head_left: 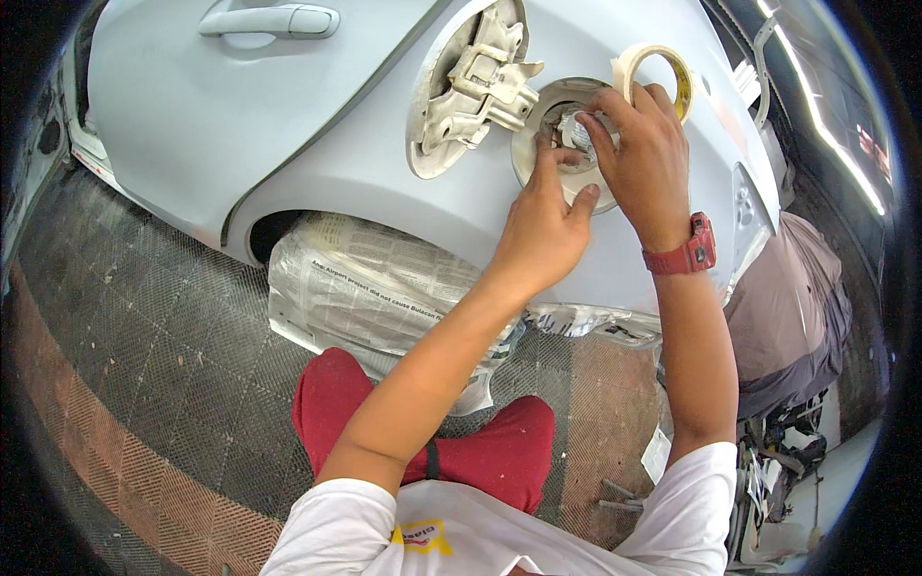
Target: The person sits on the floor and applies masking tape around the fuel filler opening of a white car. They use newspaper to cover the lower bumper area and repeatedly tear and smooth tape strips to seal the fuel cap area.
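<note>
A round fuel filler recess (524, 158) is set in the pale grey car body, with crumpled silvery wrapping (580, 140) around the filler inside it. My left hand (547, 226) reaches into the recess from below, fingers stretched toward the wrapping and thumb apart at the lower rim. From the right, my right hand (645, 158) bends over the recess, thumb and forefinger at the wrapping. A roll of masking tape (684, 84) stands behind its other fingers, which curl against it. The fuel door (420, 154) hangs open to the left, its hinge exposed.
A car door with a handle (274, 21) is at upper left. Newspaper and clear plastic (370, 278) cover the wheel below. A draped brown cover (783, 298) and cluttered parts (783, 470) lie at right. Textured floor tiles (144, 346) spread out at left.
</note>
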Demonstrator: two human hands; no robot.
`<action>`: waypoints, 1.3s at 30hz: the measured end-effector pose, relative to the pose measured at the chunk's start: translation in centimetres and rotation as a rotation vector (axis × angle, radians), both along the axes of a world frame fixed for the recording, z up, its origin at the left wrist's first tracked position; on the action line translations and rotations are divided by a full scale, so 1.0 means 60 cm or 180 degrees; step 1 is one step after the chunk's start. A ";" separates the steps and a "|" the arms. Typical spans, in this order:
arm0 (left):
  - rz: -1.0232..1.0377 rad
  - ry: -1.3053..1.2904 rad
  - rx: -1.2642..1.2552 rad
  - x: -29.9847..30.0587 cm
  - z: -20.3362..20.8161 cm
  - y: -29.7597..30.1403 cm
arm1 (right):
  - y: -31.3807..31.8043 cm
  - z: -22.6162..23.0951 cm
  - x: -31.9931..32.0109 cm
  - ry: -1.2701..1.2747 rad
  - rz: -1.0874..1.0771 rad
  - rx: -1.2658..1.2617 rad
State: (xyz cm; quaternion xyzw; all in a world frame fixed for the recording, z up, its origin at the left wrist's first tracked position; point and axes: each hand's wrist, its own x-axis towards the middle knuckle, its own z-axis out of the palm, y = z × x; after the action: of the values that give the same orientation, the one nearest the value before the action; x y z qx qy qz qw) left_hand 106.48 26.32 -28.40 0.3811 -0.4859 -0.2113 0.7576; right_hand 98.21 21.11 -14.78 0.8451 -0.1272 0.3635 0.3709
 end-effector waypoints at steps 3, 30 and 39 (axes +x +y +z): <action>-0.0319 0.0350 0.0086 0.006 -0.011 0.017 | 0.002 0.002 0.003 0.0030 0.0000 0.0020; 0.0428 0.0310 -0.0662 0.037 0.011 0.034 | 0.037 -0.001 -0.031 -0.0322 0.0644 0.3333; -0.0624 0.1295 -0.0608 -0.016 -0.001 0.038 | 0.011 -0.036 0.015 -0.0195 0.0348 0.0773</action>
State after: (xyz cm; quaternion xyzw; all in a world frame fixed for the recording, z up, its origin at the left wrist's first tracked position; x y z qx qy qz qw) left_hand 105.53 28.61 -28.48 0.2084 -0.3758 -0.3093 0.8484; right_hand 99.09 21.78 -16.95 0.8779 -0.1353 0.3907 0.2415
